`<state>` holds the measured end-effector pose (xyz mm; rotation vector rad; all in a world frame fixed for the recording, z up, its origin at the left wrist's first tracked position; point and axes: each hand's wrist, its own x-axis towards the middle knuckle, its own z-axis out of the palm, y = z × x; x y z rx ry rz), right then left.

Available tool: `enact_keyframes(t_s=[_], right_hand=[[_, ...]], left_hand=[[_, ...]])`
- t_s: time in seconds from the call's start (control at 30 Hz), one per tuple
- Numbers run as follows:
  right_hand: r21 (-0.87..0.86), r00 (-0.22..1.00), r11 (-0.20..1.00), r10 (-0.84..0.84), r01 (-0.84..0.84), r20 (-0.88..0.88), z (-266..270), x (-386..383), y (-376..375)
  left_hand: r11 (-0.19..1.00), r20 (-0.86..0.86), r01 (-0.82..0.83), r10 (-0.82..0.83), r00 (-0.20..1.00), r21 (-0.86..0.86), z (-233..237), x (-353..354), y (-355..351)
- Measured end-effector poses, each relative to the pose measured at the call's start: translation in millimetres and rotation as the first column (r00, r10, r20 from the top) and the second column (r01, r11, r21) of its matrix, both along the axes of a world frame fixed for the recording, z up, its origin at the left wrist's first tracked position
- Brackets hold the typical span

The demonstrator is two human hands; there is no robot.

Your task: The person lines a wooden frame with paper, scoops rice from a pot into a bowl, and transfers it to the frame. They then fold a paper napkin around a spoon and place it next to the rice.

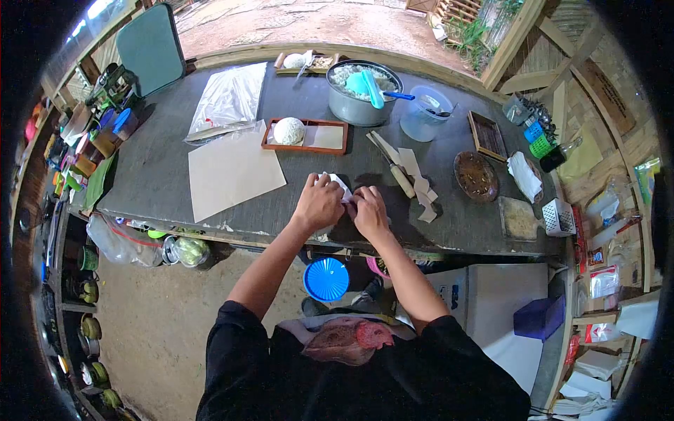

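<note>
Both hands are at the front of the dark table, close together over a folded piece of white paper point(340, 184). My left hand point(319, 202) has its fingers curled onto the paper from the left. At the paper's right edge, my right hand point(368, 212) pinches it; what lies under the fingers is hidden. Beyond the hands sits a reddish wooden tray point(324, 150) with a round white mound of rice point(288, 131) on a paper liner. A brown paper sheet point(235, 172) lies to the left. Right of the hands are a wooden-handled knife point(401, 180) and torn brown paper strips point(423, 191).
A grey pot point(349, 109) of rice, holding a turquoise scoop point(374, 90), stands at the back beside a clear tub point(424, 123). Plastic-wrapped sheets point(230, 98) lie back left. A brown oval dish point(476, 177) and a wooden tray point(487, 136) are at right.
</note>
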<state>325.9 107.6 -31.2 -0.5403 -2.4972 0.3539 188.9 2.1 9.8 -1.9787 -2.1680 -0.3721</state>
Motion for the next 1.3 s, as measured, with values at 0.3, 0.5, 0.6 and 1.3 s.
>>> enact_keyframes(t_s=[0.3,0.5,0.6,1.3], right_hand=[[-0.078,0.998,0.997,-0.027,0.022,-0.058,-4,0,0],[-0.090,0.995,0.996,-0.033,0.025,-0.090,-3,-3,3],[-0.058,0.996,0.998,-0.023,0.019,-0.082,-4,-1,5],[-0.075,0.985,0.992,-0.114,0.104,-0.132,-2,-8,3]], left_hand=[[0.996,-0.022,-0.031,0.033,0.999,0.083,4,-9,-9],[0.998,0.170,0.031,-0.040,0.985,0.056,3,-32,9],[0.991,0.285,0.047,-0.081,0.955,0.123,-9,-34,20],[0.984,0.294,-0.172,0.155,0.943,0.035,-24,-30,42]])
